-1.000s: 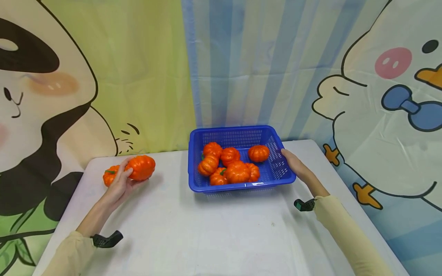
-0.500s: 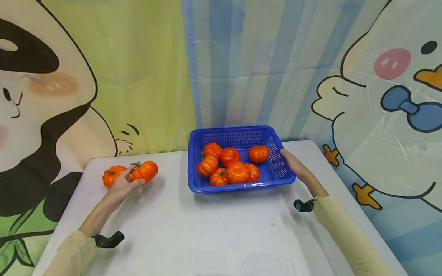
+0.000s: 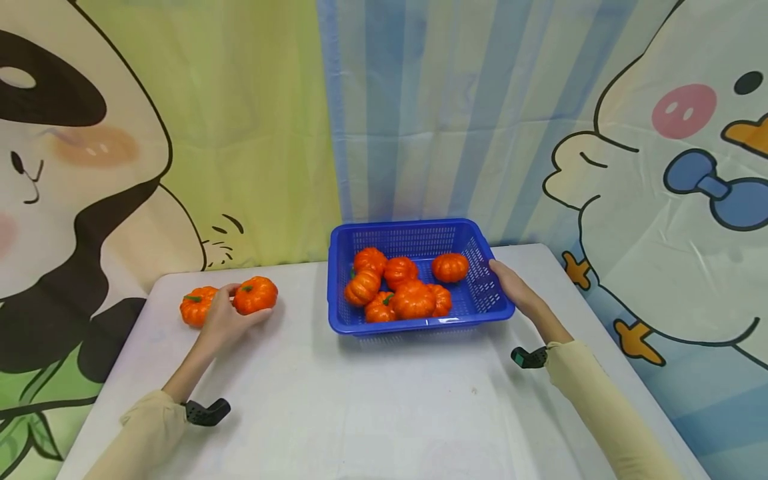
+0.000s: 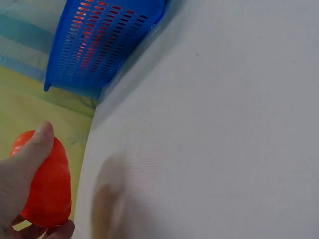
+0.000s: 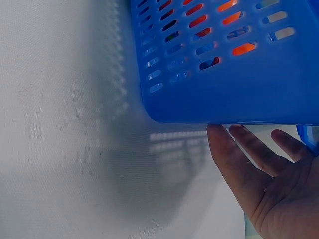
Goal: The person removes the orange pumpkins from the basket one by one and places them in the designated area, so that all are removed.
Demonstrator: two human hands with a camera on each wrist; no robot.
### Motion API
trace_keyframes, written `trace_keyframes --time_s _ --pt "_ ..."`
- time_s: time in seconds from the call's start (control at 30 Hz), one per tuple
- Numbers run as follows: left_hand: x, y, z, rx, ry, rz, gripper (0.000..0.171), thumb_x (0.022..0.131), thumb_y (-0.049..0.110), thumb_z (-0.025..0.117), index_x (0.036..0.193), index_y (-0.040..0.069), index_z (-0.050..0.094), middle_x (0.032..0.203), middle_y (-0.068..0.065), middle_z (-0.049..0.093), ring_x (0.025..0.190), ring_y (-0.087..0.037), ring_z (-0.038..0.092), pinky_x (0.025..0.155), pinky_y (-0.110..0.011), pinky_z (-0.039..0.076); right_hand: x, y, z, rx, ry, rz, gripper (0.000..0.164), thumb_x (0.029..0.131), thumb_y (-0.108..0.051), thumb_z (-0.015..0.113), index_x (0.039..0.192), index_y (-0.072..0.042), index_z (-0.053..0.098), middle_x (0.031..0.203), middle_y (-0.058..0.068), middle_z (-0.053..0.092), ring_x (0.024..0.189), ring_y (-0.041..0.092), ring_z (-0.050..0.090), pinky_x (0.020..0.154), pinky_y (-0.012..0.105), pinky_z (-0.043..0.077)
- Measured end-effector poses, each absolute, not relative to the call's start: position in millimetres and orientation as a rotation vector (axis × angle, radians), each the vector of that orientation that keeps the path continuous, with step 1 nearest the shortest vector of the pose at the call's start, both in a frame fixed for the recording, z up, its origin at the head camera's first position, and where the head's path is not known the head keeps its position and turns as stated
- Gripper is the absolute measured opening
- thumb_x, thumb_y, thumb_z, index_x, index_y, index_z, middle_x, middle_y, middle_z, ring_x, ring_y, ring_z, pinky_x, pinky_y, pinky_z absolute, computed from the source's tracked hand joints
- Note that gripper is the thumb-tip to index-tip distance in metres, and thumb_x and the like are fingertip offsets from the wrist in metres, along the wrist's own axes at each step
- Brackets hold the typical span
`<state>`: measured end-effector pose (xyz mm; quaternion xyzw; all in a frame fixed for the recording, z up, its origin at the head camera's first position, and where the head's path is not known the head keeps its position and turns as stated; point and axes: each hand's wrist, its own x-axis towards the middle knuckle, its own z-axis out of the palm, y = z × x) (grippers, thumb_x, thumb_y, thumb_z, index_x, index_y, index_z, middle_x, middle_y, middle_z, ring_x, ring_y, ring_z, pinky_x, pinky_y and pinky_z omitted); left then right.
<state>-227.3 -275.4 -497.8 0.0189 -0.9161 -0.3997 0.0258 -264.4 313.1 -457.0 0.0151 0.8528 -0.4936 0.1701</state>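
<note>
My left hand [image 3: 227, 321] grips a small orange pumpkin [image 3: 255, 295] at the left of the table. In the left wrist view, the thumb lies over the pumpkin [image 4: 50, 184] and the fingers curl round its other side. A second small pumpkin [image 3: 197, 307] sits just left of that hand, partly behind it. My right hand [image 3: 515, 288] is at the right side of a blue plastic basket [image 3: 420, 327]. The right wrist view shows nearly straight fingers [image 5: 234, 164], their tips touching the basket wall [image 5: 239, 94]. Several small pumpkins [image 3: 413, 299] lie in the basket.
A white-covered table [image 3: 360, 413] carries everything. Behind it hangs a printed curtain [image 3: 258, 133], with a panda on the left and a white bird on the right. Each wrist wears a black camera mount, such as the left one [image 3: 207, 412].
My left hand has turned the pumpkin it holds, so its green stem now faces forward, and has shifted slightly right. The right hand and the basket have stayed in place.
</note>
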Motion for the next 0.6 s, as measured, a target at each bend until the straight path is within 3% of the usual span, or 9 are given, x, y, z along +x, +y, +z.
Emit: trace_keyframes --time_s 0.3,0.6 --pt "-233.7 -266.1 -506.6 0.074 -2.929 -1.053 0.099 0.080 0.037 0.078 0.146 -0.008 0.022 0.138 -0.036 0.032 0.122 -0.050 0.040 0.102 -0.068 0.037 -262.8 313.5 -459.1 0.032 2.441 -1.378 0.075 0.101 -0.057 0.010 0.156 -0.007 -0.001 0.156 0.028 0.022 0.139 0.046 0.034 0.117 0.059 0.023" --pt "-237.6 -264.4 -516.7 0.096 -2.933 -1.030 0.098 0.078 0.038 0.080 0.145 -0.007 0.023 0.136 -0.033 0.033 0.120 -0.048 0.043 0.103 -0.066 0.038 -262.3 313.0 -457.5 0.025 2.442 -1.376 0.075 0.101 -0.058 0.010 0.156 -0.008 -0.002 0.158 0.027 0.020 0.140 0.046 0.032 0.117 0.060 0.021"
